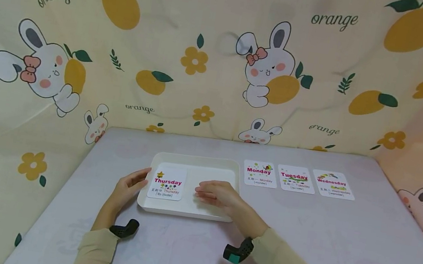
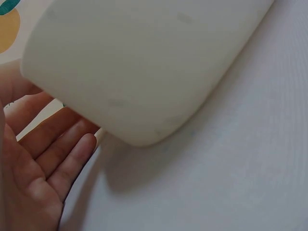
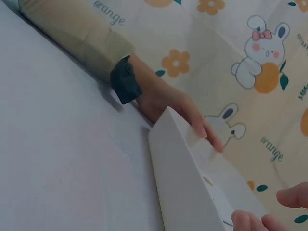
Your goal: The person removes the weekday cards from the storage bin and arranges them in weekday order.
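A white tray (image 1: 191, 211) lies on the table, with a Thursday word card (image 1: 167, 183) flat in its left part. My left hand (image 1: 126, 192) holds the tray's left rim; in the left wrist view several of its fingers (image 2: 72, 161) extend beside the tray's outer wall (image 2: 120, 86). Over the tray's right part is my right hand (image 1: 222, 197), fingers pointing left toward the card, and nothing shows in its grasp. The right wrist view catches only its fingertips (image 3: 250, 222) and thumb, apart from each other, near the tray wall (image 3: 178, 178).
Right of the tray, a Monday card (image 1: 260, 174), a Tuesday card (image 1: 296, 180) and a Wednesday card (image 1: 333, 185) lie in a row on the pale tabletop (image 1: 302, 237). A patterned cloth (image 1: 212, 13) with rabbits and oranges stands behind and along both sides.
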Demonstrator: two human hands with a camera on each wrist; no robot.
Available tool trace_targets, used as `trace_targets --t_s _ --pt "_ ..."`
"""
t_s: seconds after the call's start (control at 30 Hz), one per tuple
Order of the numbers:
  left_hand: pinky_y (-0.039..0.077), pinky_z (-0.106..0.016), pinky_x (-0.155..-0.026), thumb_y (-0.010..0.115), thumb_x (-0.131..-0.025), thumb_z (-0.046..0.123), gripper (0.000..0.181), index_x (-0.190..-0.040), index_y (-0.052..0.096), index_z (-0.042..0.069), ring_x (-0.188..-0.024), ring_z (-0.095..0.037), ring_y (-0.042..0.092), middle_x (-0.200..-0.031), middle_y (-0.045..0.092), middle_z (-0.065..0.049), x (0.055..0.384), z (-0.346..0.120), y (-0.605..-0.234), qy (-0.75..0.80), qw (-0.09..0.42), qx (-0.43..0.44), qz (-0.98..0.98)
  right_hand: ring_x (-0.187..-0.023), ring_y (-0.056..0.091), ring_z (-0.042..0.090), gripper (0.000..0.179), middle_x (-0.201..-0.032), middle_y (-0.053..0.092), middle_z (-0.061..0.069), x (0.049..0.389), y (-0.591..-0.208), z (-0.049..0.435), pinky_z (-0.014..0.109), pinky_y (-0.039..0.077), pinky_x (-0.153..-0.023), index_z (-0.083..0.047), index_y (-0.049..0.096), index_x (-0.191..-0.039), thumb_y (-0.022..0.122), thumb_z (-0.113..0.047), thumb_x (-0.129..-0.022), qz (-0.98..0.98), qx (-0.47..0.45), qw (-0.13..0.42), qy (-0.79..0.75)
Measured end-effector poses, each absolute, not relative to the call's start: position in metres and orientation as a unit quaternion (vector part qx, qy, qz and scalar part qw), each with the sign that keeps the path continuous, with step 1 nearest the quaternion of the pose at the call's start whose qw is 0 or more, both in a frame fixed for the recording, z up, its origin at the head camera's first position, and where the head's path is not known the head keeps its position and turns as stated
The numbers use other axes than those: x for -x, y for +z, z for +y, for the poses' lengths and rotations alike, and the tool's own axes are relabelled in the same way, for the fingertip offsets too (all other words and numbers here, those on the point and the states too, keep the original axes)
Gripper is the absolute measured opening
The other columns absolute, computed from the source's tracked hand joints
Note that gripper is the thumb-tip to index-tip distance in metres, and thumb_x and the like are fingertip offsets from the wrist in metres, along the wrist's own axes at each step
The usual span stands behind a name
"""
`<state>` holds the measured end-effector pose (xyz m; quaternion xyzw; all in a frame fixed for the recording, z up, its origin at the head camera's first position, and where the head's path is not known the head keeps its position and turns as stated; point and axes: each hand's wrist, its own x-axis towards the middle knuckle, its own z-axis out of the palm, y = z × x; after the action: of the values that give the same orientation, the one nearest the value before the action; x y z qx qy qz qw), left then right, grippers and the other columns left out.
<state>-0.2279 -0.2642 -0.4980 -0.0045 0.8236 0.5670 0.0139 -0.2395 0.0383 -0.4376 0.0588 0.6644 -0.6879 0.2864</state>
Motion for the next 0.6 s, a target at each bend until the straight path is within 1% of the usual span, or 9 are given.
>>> trace_targets --t_s 0.1,0.2,0.43,0.53,0.6 --pt "0.038 -0.002 -0.091 0.056 -0.097 0.022 0.044 -0.140 0.050 0.013 -0.132 -0.028 0.049 -0.149 0.048 -0.008 0.229 -0.264 -0.499 0.562 0.013 0.009 0.827 -0.091 0.072 0.014 0.039 -0.122 0.068 0.020 0.242 -0.439 0.033 0.024 0.058 -0.080 0.005 0.055 -0.128 0.060 -0.011 -0.094 0.658 -0.067 0.286 -0.693" --pt "0.038 -0.003 -0.091 0.056 -0.097 0.022 0.045 -0.140 0.050 0.013 -0.132 -0.027 0.049 -0.149 0.048 -0.007 0.229 -0.265 -0.499 0.560 0.015 0.012 0.828 -0.087 0.072 0.012 0.038 -0.120 0.069 0.020 0.244 -0.441 0.028 0.024 0.058 -0.079 0.006 0.056 -0.127 0.060 -0.009 -0.093 0.651 -0.073 0.283 -0.700" --pt "0.036 -0.001 -0.091 0.056 -0.097 0.023 0.046 -0.142 0.048 0.012 -0.135 -0.028 0.048 -0.150 0.047 -0.009 0.229 -0.266 -0.498 0.560 0.012 0.003 0.828 -0.078 0.069 0.009 0.035 -0.104 0.074 0.013 0.243 -0.448 0.015 0.023 0.058 -0.073 0.007 0.059 -0.122 0.063 -0.007 -0.091 0.651 -0.084 0.281 -0.700" --pt "0.034 0.000 -0.091 0.057 -0.097 0.022 0.047 -0.142 0.048 0.011 -0.137 -0.028 0.047 -0.150 0.047 -0.009 0.229 -0.266 -0.497 0.562 0.013 0.000 0.827 -0.075 0.069 0.010 0.033 -0.101 0.075 0.013 0.242 -0.450 0.011 0.023 0.058 -0.070 0.007 0.060 -0.120 0.063 -0.005 -0.090 0.648 -0.089 0.279 -0.703" --pt "0.034 0.000 -0.090 0.056 -0.097 0.021 0.047 -0.142 0.047 0.011 -0.137 -0.029 0.046 -0.150 0.047 -0.010 0.230 -0.266 -0.498 0.563 0.016 0.001 0.826 -0.075 0.069 0.010 0.031 -0.102 0.074 0.014 0.242 -0.451 0.008 0.023 0.058 -0.070 0.006 0.061 -0.119 0.062 -0.004 -0.090 0.648 -0.090 0.278 -0.703"
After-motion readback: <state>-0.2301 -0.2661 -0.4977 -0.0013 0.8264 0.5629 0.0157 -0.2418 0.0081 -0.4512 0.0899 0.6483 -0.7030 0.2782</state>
